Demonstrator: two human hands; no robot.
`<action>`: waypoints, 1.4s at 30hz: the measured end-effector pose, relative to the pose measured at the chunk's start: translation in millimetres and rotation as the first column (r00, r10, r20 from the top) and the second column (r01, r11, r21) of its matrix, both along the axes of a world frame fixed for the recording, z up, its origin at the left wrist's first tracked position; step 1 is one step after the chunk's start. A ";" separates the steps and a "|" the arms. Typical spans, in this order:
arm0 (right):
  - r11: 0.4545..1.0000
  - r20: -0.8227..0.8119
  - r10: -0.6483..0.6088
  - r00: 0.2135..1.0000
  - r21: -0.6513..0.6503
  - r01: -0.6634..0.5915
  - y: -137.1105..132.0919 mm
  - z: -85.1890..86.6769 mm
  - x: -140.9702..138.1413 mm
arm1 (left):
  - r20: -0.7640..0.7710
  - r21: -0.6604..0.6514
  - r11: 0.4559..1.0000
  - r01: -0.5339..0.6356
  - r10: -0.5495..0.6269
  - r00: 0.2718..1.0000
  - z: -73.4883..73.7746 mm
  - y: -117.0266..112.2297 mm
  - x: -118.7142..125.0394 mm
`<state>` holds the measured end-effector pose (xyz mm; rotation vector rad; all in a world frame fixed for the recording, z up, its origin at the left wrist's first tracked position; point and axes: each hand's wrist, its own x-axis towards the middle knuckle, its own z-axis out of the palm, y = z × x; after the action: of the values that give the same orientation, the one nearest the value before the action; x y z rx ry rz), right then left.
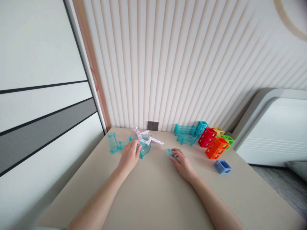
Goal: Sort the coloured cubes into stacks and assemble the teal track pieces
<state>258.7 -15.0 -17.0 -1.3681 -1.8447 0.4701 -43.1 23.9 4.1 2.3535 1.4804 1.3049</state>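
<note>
My left hand is closed with its fingertips bent down among translucent teal track pieces. What it pinches, if anything, is hidden behind the fingers. A round teal dish-like piece lies just right of those fingers, and a lavender zigzag piece with white lines rests across and above it. To the left, a curved teal track piece stands on its edge. My right hand, further right on the table, has its thumb and fingers curled round a small translucent teal piece, partly covered by the fingertips.
Right of my right hand stand red, orange and green block frames, with a blue frame nearer. More teal tracks lie against the ribbed wall. The beige table meets a white cabinet at left.
</note>
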 end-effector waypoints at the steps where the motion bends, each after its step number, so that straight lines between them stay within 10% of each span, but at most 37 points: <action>1: 1.000 -0.008 -0.003 1.000 0.012 0.003 0.3 0.8 -1.3 | 0.074 -0.023 1.000 0.007 -0.005 0.997 2.1 -1.9 2.5; 5: 0.998 -0.046 -0.016 0.999 0.064 0.019 -0.4 5.6 -11.0 | 0.541 -0.245 0.962 0.125 0.028 0.841 11.1 -11.7 19.6; 11: 0.966 -0.040 0.076 0.996 0.252 -0.064 -12.9 12.2 -23.0 | 0.900 -0.397 0.705 0.588 0.172 0.402 9.3 -27.0 49.7; 24: 0.938 0.077 0.187 0.979 0.283 -0.201 -24.9 16.8 -26.4 | 0.915 -0.404 0.455 0.793 0.209 0.346 -0.1 -40.2 59.1; 42: 0.922 0.074 0.211 0.975 0.315 -0.223 -26.5 17.2 -21.4 | 0.917 -0.389 0.507 0.769 0.131 0.377 -0.4 -38.9 55.8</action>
<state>237.3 -41.5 0.2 -0.9640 -2.0124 0.2382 12.6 -15.0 3.7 0.9241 0.7429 1.0402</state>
